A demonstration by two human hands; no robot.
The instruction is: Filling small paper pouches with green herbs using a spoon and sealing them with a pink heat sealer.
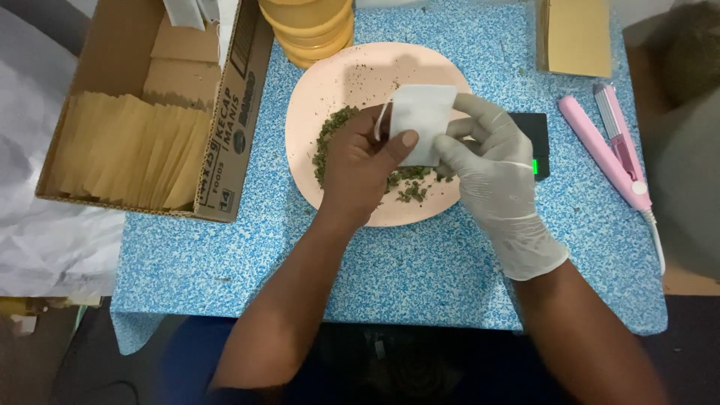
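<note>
Overhead, both hands meet on one small white filter bag (421, 120), held above the pink plate (337, 75). Left hand (364, 165), bare, grip clenched on the bag's left edge, thumb pressed flat on its face. Right hand (491, 172), in a pale glove, pinches the bag's right edge. Dried green leaf bits (326, 142) lie on the plate just below the grip. Pink flat iron (611, 146) well right on the desk (420, 270); cardboard box (232, 127) of tan sachets to the left.
</note>
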